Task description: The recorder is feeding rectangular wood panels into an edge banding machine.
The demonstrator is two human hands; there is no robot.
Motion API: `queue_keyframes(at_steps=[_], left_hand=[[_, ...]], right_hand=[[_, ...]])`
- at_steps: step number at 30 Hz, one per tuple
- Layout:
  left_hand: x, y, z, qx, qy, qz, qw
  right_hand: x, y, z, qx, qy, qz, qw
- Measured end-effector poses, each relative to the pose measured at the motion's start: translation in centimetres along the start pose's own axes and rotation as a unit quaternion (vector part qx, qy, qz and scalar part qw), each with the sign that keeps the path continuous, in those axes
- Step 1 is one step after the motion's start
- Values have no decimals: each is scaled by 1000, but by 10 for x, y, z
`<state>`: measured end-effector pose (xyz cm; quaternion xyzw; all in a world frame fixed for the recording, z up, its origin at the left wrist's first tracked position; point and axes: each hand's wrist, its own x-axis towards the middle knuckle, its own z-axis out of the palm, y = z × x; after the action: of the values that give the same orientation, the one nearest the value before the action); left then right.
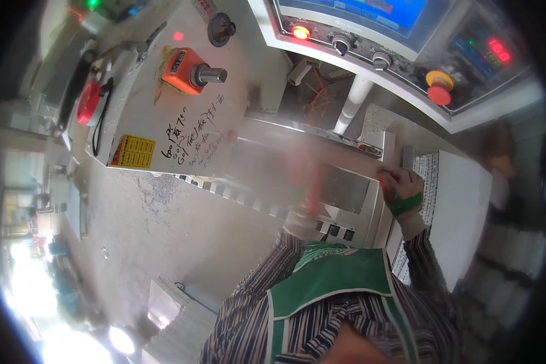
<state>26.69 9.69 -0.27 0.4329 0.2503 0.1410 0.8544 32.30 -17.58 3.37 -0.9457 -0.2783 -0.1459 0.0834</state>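
Note:
My right hand [401,189], in a pale glove with green and red patches, curls its fingers over the right end of a long metal rail [321,142] on a grey machine. Right beside it stands a white stack of sheets [461,206] with a ribbed edge. My left hand [300,203] is a motion-blurred pale glove in front of the machine's metal bed [346,188], below the rail. Whether it holds anything is hidden by the blur. Both striped sleeves rise from my green vest [333,276].
Above is a control panel with a lit red button [300,31], knobs, a blue screen and a red mushroom stop button [438,88]. An orange dial with a steel shaft [191,71] sits on the machine's grey housing. Pale stacked sheets [179,315] lie on the concrete floor lower left.

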Motion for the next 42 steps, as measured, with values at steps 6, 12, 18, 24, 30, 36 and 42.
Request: queue_keyframes(at_steps=[6,12,18,24,30,36,42], left_hand=[[13,42,0,-13,18,0,1000],[40,78,-21,-39,-16,32,999],[39,75,-53,-70,-11,60,996],[-34,37,-43,20,-95,84,992],[-114,47,-55,139,-145,-60,978],[-131,53,-67,172,-97,-50,979],[-134,47,-81,197,-155,-71,965]], right_hand=[[34,-37,10,35,4,-17,999],[55,-67,6,31,-36,-35,998],[75,-95,23,13,-81,-10,997],[88,-112,58,11,-95,-1,995],[113,-137,71,84,-47,10,995],[121,-150,41,147,-54,25,987],[130,-163,65,136,-72,6,988]])
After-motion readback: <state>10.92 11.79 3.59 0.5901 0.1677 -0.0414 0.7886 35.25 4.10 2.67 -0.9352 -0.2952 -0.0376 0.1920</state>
